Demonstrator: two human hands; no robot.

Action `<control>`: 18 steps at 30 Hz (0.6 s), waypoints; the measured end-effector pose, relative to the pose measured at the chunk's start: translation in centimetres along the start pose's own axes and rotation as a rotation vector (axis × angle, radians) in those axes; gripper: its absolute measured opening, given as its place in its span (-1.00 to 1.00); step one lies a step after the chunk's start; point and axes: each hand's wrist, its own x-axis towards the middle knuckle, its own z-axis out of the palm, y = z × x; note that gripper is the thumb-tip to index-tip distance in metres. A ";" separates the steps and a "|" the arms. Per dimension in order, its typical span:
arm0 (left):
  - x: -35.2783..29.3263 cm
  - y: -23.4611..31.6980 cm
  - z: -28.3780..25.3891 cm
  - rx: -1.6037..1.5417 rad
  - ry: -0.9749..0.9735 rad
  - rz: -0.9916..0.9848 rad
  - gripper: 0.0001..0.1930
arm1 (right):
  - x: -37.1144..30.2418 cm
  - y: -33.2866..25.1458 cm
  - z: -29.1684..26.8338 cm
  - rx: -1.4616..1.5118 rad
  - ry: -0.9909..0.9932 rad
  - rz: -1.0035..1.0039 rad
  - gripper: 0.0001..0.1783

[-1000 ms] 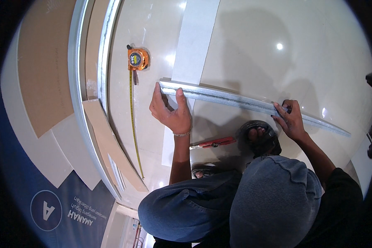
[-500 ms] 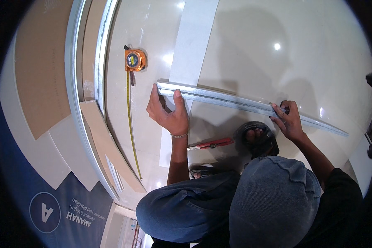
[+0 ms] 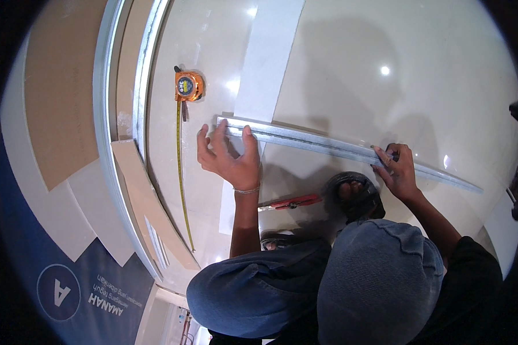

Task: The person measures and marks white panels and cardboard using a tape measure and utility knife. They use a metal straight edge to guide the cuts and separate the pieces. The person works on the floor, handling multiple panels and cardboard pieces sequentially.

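A long silver metal channel [image 3: 311,141] lies across in front of me, slanting down to the right. My left hand [image 3: 233,161] is at its left end, with the thumb and one fingertip on the metal and another finger spread away from it. Farther along, my right hand [image 3: 398,167] pinches the channel between thumb and fingers. Left of my left hand, an orange tape measure [image 3: 189,86] rests on the floor, its yellow blade [image 3: 180,167] drawn out toward me. Below the channel lies a red-handled tool [image 3: 293,202] with a pale tip; its exact kind is unclear.
A pale flat strip [image 3: 265,63] runs along the glossy floor [image 3: 454,69] under the channel. At the left are long metal profiles [image 3: 139,103], a narrow brown board [image 3: 155,201] and larger board sheets [image 3: 63,103]. My sandalled foot [image 3: 354,192] is close below the channel.
The fingers of my left hand have spread, one lifting away to the left of the channel's end while another comes onto the metal. My right hand keeps its pinch, and the channel has hardly moved.
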 end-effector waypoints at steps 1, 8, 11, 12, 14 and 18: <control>0.0 0.0 -0.1 0.057 -0.032 0.039 -0.47 | 0.0 -0.1 0.0 0.004 0.007 -0.011 -0.16; -0.6 1.4 -1.6 0.213 -0.147 0.180 -0.24 | 0.4 -1.2 -0.5 -0.060 0.051 -0.036 -0.19; -0.4 2.0 -2.1 0.184 -0.166 0.187 -0.09 | 0.3 -3.1 -0.3 -0.072 0.208 -0.064 -0.20; -0.3 2.1 -2.2 0.182 -0.172 0.176 -0.04 | 0.0 -4.2 0.0 -0.052 0.306 -0.108 -0.21; -0.1 2.2 -2.2 0.138 -0.156 0.191 -0.05 | 0.6 -5.9 1.3 0.126 -0.230 -0.169 -0.40; 0.1 2.2 -2.1 0.103 -0.166 0.192 -0.07 | 1.3 -11.2 6.3 0.238 -0.269 -0.601 -0.66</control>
